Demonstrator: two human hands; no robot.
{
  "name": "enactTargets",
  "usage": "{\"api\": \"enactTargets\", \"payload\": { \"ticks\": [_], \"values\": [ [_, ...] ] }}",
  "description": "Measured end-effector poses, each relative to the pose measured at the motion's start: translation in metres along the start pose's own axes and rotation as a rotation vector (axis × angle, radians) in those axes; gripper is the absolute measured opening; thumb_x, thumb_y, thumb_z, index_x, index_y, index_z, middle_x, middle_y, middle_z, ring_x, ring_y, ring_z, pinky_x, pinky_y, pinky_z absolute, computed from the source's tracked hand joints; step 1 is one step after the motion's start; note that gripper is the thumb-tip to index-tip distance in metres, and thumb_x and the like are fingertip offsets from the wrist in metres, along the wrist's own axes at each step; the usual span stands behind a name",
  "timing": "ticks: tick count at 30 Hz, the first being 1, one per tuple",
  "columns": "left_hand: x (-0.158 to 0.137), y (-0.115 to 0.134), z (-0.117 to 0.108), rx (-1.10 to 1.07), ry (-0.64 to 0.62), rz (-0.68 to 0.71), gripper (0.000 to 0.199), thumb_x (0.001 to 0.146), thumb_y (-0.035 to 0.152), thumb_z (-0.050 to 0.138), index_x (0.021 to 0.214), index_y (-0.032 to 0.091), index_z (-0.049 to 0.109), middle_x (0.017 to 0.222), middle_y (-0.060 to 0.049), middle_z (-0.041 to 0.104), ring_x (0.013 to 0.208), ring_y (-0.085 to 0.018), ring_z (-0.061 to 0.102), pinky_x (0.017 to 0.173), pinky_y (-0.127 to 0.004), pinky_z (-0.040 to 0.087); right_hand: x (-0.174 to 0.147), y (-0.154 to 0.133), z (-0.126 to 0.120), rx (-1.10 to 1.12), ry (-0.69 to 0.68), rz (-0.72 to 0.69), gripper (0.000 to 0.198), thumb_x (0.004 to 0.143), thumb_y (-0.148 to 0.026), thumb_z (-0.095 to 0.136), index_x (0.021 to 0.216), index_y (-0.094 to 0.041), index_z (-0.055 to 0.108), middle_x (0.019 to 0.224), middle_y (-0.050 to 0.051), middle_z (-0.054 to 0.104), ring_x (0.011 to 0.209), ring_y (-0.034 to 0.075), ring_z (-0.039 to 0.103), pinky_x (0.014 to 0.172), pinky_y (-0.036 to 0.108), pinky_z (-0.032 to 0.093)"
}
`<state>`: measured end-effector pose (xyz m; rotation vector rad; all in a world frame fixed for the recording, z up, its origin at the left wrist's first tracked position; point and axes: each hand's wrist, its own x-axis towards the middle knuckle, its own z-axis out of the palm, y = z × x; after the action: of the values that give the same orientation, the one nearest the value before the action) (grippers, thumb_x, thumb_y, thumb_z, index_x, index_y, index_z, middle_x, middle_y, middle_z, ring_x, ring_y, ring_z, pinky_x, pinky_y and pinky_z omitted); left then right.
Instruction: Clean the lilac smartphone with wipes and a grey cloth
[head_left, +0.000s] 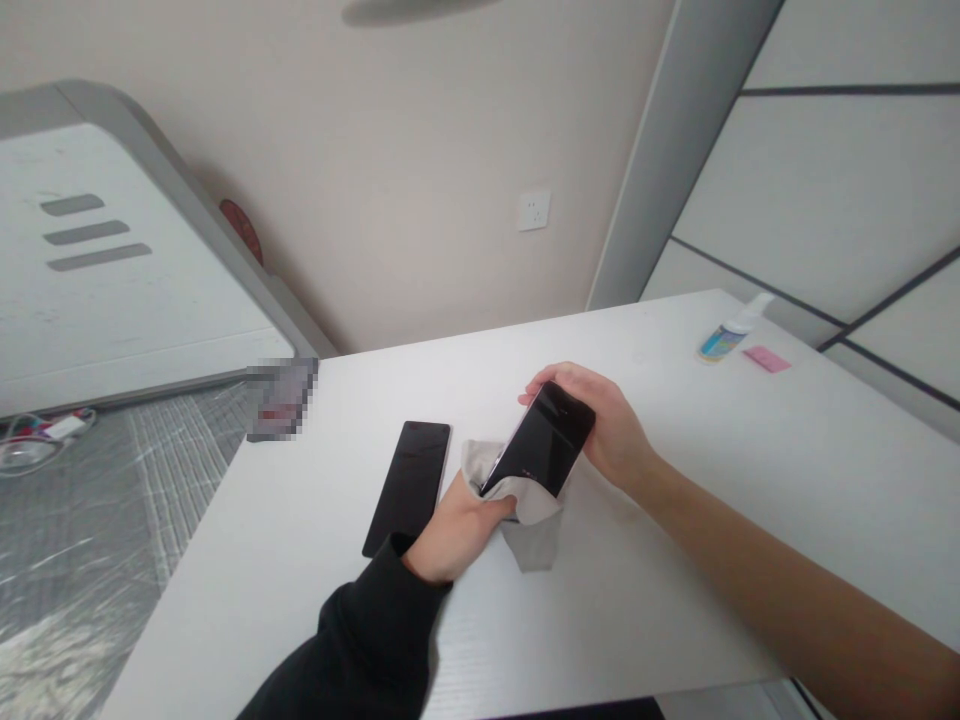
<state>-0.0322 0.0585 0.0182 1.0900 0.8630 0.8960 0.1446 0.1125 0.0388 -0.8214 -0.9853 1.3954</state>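
A black smartphone point(551, 430) is held tilted above the white table, its dark screen facing me. My right hand point(604, 420) grips its upper end, fingers curled behind the back. At the lower end, my left hand point(469, 515) is closed round a light grey cloth point(538, 500), which wraps over the phone's bottom edge. Part of that cloth hangs down below the hand. The left fingers are mostly hidden under cloth and phone. Beside my left hand a second black smartphone point(409, 485) lies flat on the table, screen up.
The white table point(600, 620) carries a spray bottle point(731, 332) and a pink packet point(766, 359) at its far right. A blurred-out item point(283, 400) sits at the left edge. Behind are a wall with a socket point(534, 211) and a white-grey panel point(135, 260).
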Motion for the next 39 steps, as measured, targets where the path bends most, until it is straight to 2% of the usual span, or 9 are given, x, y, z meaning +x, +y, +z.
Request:
{"api": "enactTargets", "payload": {
  "ticks": [8, 11, 16, 23, 27, 31, 34, 39],
  "values": [
    [-0.005, 0.010, 0.013, -0.279, -0.066, -0.068, 0.065, 0.053, 0.002, 0.066, 0.115, 0.018, 0.073, 0.106, -0.004, 0.078, 0.121, -0.032, 0.064, 0.112, -0.044, 0.043, 0.000, -0.002, 0.001, -0.038, -0.013, 0.096, 0.020, 0.078, -0.040, 0.071, 0.077, -0.021, 0.069, 0.081, 0.003, 0.070, 0.077, 0.019, 0.065, 0.072, 0.031, 0.051],
    [-0.007, 0.012, 0.013, -0.269, -0.095, -0.078, 0.064, 0.052, 0.003, 0.067, 0.114, 0.019, 0.073, 0.103, -0.004, 0.077, 0.114, -0.032, 0.067, 0.105, -0.043, 0.048, -0.001, -0.003, 0.002, -0.055, -0.016, 0.094, 0.021, 0.079, -0.041, 0.069, 0.076, -0.021, 0.068, 0.078, 0.003, 0.069, 0.073, 0.019, 0.063, 0.070, 0.032, 0.051],
    [-0.006, 0.002, 0.005, -0.116, -0.043, -0.079, 0.042, 0.056, 0.008, 0.074, 0.096, 0.018, 0.074, 0.099, -0.004, 0.074, 0.104, -0.028, 0.065, 0.098, -0.040, 0.049, -0.003, -0.006, 0.003, -0.095, -0.008, 0.074, 0.021, 0.081, -0.040, 0.066, 0.073, -0.021, 0.067, 0.074, 0.003, 0.068, 0.067, 0.017, 0.060, 0.066, 0.031, 0.048],
    [-0.004, 0.007, 0.004, 0.016, -0.028, -0.041, 0.028, 0.062, 0.014, 0.080, 0.089, 0.017, 0.073, 0.090, -0.002, 0.072, 0.101, -0.027, 0.063, 0.106, -0.042, 0.044, -0.003, -0.006, 0.000, -0.103, -0.028, 0.043, 0.024, 0.085, -0.041, 0.066, 0.074, -0.021, 0.070, 0.076, 0.003, 0.071, 0.071, 0.018, 0.060, 0.067, 0.030, 0.046],
    [-0.003, 0.013, 0.007, 0.085, 0.001, -0.018, 0.028, 0.066, 0.017, 0.082, 0.092, 0.019, 0.073, 0.093, -0.002, 0.074, 0.103, -0.026, 0.064, 0.110, -0.041, 0.041, -0.002, -0.006, -0.001, -0.100, -0.044, 0.043, 0.024, 0.085, -0.042, 0.064, 0.074, -0.021, 0.070, 0.078, 0.003, 0.070, 0.074, 0.019, 0.060, 0.070, 0.031, 0.047],
    [-0.003, 0.016, 0.008, 0.108, 0.005, 0.004, 0.026, 0.074, 0.031, 0.083, 0.096, 0.020, 0.074, 0.103, -0.004, 0.075, 0.112, -0.028, 0.063, 0.112, -0.040, 0.040, -0.001, -0.005, 0.000, -0.089, -0.045, 0.039, 0.023, 0.084, -0.040, 0.062, 0.072, -0.022, 0.069, 0.079, 0.004, 0.070, 0.077, 0.020, 0.061, 0.073, 0.033, 0.049],
    [-0.003, 0.014, 0.009, 0.108, -0.024, 0.006, 0.029, 0.079, 0.037, 0.080, 0.101, 0.020, 0.075, 0.108, -0.005, 0.075, 0.116, -0.029, 0.062, 0.111, -0.040, 0.041, -0.001, -0.004, 0.000, -0.062, -0.030, 0.034, 0.021, 0.084, -0.037, 0.062, 0.071, -0.022, 0.070, 0.079, 0.003, 0.070, 0.080, 0.021, 0.062, 0.075, 0.033, 0.050],
    [-0.005, 0.009, 0.008, 0.079, -0.126, -0.042, 0.034, 0.086, 0.041, 0.070, 0.110, 0.017, 0.074, 0.104, -0.007, 0.076, 0.111, -0.031, 0.066, 0.103, -0.043, 0.048, -0.001, -0.003, -0.001, -0.025, -0.035, 0.047, 0.023, 0.086, -0.035, 0.062, 0.069, -0.021, 0.070, 0.075, 0.003, 0.069, 0.075, 0.019, 0.060, 0.070, 0.030, 0.047]
  ]
}}
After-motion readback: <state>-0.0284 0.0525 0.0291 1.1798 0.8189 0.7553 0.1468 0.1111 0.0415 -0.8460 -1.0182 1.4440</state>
